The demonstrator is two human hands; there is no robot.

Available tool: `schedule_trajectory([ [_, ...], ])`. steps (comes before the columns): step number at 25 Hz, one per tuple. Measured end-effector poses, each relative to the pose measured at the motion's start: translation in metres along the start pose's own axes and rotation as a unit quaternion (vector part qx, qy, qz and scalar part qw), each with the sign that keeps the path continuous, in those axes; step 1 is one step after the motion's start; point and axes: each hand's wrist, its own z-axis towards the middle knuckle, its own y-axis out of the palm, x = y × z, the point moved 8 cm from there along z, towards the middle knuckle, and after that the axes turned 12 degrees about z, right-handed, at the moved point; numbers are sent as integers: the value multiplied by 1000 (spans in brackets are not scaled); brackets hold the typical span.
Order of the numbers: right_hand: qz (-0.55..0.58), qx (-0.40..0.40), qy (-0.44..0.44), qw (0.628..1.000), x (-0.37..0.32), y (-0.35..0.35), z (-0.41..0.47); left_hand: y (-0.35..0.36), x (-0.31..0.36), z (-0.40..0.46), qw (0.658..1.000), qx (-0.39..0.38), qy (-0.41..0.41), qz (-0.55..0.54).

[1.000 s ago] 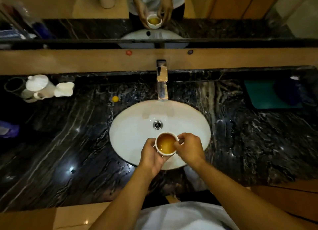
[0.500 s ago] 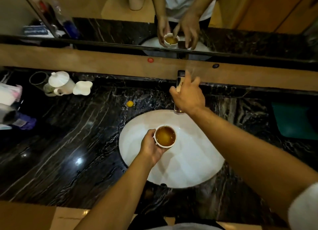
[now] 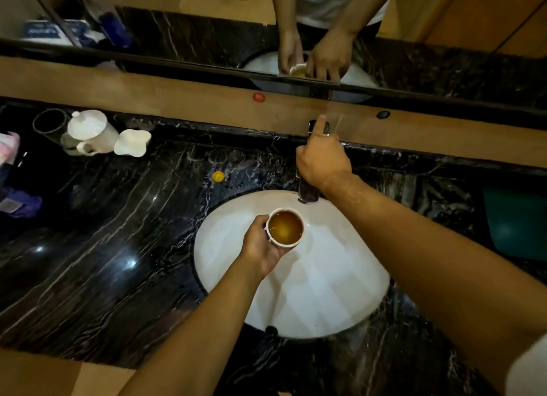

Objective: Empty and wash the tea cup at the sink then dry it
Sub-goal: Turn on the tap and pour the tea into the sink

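Right now the tea cup (image 3: 284, 227) sits upright in my left hand (image 3: 260, 249), my fingers (image 3: 258, 221) clamped round its side, and it hangs over the back half of the white sink (image 3: 325, 292), full of amber tea. Just beyond its rim stands the dark faucet (image 3: 307, 192), and my right hand (image 3: 322, 160) is curled over the top of it, fingers closed around the handle with the forefinger sticking up toward the wooden ledge (image 3: 177, 99). Around the basin runs the black marble bench (image 3: 103, 247). A small yellow thing (image 3: 218, 176) lies on it to the left of the faucet, and farther left stand a white lidded pot (image 3: 91, 132) and a white dish (image 3: 131, 142) beside it. Off to the right lies a green mat (image 3: 518, 221). Above the ledge, the mirror (image 3: 444, 55) shows both my hands at the cup.
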Motion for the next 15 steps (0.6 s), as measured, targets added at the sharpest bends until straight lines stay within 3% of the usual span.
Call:
schedule_trajectory([
  [8,-46,-12,-9,999,1,0,6,12,-2,9,1000,7,4,16],
  [15,-13,-14,4,1000,-3,-7,10,32,5,4,999,-17,7,33],
])
